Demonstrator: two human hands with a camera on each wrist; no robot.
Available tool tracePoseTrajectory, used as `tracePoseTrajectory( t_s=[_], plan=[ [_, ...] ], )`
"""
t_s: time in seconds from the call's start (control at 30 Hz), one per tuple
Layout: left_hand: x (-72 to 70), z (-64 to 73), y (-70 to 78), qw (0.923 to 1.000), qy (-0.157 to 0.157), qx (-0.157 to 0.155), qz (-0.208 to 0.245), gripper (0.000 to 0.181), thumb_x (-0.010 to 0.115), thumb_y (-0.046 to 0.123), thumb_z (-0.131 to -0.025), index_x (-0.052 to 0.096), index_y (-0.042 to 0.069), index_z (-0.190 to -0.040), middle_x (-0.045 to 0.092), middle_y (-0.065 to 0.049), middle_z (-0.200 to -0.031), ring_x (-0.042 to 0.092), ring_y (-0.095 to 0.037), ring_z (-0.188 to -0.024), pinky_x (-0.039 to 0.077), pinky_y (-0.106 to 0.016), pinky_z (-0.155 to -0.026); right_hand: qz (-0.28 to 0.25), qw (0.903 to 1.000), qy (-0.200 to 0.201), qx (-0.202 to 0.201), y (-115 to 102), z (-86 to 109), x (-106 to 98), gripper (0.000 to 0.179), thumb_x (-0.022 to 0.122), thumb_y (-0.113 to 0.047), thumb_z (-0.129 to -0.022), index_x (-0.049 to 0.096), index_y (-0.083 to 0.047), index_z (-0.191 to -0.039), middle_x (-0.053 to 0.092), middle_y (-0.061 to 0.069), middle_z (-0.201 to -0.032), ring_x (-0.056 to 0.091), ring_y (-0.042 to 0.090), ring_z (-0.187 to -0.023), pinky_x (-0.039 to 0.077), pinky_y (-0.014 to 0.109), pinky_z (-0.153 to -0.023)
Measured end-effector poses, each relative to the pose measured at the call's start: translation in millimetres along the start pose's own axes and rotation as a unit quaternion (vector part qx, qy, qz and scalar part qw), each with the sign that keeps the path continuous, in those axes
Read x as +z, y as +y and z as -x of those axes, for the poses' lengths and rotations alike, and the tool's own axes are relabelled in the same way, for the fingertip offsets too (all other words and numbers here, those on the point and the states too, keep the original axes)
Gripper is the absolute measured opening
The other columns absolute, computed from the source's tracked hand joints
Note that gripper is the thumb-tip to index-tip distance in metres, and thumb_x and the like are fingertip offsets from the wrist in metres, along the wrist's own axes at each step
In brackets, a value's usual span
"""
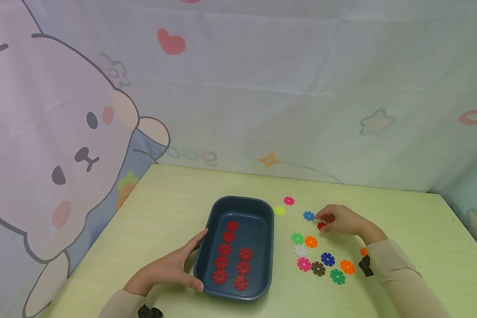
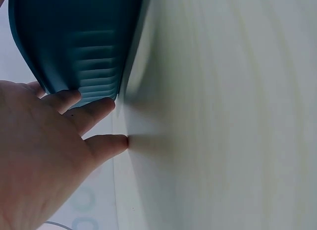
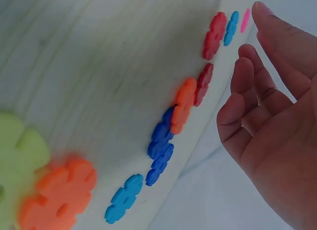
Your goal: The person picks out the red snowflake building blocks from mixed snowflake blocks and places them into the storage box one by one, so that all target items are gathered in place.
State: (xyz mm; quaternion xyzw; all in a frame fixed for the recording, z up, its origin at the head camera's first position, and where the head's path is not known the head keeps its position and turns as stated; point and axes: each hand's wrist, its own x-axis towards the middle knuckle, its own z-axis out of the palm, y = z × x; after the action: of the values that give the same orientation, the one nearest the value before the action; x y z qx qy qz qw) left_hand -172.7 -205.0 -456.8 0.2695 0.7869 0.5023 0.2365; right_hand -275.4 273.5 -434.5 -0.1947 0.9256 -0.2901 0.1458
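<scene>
A dark blue rectangular tray (image 1: 233,291) sits on the table with several red flower-shaped discs (image 1: 224,249) laid in two columns inside. My left hand (image 1: 171,269) is spread along the tray's left side, thumb at the near corner. Its fingers (image 2: 94,113) reach straight toward the tray's outer wall in the left wrist view. My right hand (image 1: 342,221) hovers low over loose discs, fingers loosely bent and nothing held. Beneath its fingertips lies a red disc (image 1: 321,226), with a second red disc (image 3: 203,85) close by. A blue disc (image 1: 308,216) lies just left of those fingers.
Right of the tray, more flower discs lie scattered: a pink disc (image 1: 289,201), a yellow disc (image 1: 279,211), a brown disc (image 1: 318,268), a dark green disc (image 1: 337,276) and others. An orange disc (image 1: 364,251) shows beside the right sleeve. A printed cloth (image 1: 262,88) hangs behind the table.
</scene>
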Motion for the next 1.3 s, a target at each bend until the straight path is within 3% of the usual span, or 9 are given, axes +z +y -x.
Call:
tracePoseTrajectory(
  t_s=[0.27, 0.6, 0.97, 1.3],
  plan=[
    [-0.1, 0.5, 0.5, 1.0000, 0.000, -0.006, -0.002, 0.120, 0.084, 0.035, -0.074, -0.002, 0.021, -0.156, 0.005, -0.008, -0.162, 0.017, -0.035, -0.145, 0.016, -0.064, -0.109, 0.047, 0.9989, 0.003, 0.003, 11.1, -3.4, 3.1, 0.030, 0.076, -0.012, -0.081, 0.070, -0.005, -0.110, 0.057, 0.004, -0.095, 0.049, 0.022, -0.088, 0.046, 0.035, -0.079],
    [-0.2, 0.3, 0.7, 1.0000, 0.001, -0.004, -0.007, 0.121, 0.085, 0.036, -0.073, -0.002, 0.021, -0.156, 0.004, -0.008, -0.162, 0.016, -0.035, -0.145, 0.016, -0.064, -0.110, 0.068, 0.9977, -0.002, 0.006, 16.1, -5.7, 3.3, 0.024, 0.076, -0.012, -0.080, 0.072, -0.005, -0.103, 0.054, 0.003, -0.090, 0.048, 0.022, -0.086, 0.044, 0.034, -0.076],
    [-0.4, 0.7, -0.2, 1.0000, -0.001, 0.001, -0.002, 0.121, 0.084, 0.034, -0.074, -0.003, 0.020, -0.156, 0.004, -0.009, -0.162, 0.016, -0.036, -0.145, 0.016, -0.064, -0.109, 0.040, 0.9991, -0.003, 0.012, 13.8, -6.7, 5.7, 0.023, 0.077, -0.009, -0.079, 0.061, -0.008, -0.095, 0.055, 0.003, -0.089, 0.049, 0.022, -0.086, 0.047, 0.036, -0.077],
    [-0.5, 0.8, 2.2, 1.0000, 0.000, -0.001, -0.004, 0.122, 0.085, 0.033, -0.073, -0.003, 0.018, -0.156, 0.004, -0.010, -0.162, 0.016, -0.036, -0.145, 0.015, -0.063, -0.110, 0.022, 0.9996, -0.004, 0.020, 14.2, -1.0, 5.7, 0.018, 0.076, -0.013, -0.082, 0.063, -0.010, -0.095, 0.053, 0.001, -0.080, 0.049, 0.019, -0.077, 0.045, 0.032, -0.069]
  ],
)
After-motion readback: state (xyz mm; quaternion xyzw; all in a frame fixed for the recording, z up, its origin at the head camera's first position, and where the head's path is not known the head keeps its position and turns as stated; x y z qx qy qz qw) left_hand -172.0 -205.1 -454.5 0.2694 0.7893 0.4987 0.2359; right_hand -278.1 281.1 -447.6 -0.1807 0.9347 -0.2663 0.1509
